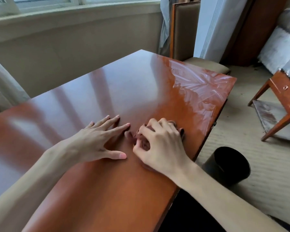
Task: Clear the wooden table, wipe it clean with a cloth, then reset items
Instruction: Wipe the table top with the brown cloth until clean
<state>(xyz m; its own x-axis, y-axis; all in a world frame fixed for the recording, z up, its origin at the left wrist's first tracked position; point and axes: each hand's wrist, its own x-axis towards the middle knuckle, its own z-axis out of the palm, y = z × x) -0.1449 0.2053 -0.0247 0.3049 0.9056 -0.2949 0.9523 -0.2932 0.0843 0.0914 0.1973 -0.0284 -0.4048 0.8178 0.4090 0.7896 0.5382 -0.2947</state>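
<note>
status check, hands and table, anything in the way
Left hand flat on wooden table, fingers straight. Right hand curled, fingertips down; nothing clearly held. Wipe streaks far right. Nothing blocking.

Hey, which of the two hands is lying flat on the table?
The left hand: its fingers are spread straight on the wooden table. The right hand is arched, fingers curled, tips on the wood.
</note>
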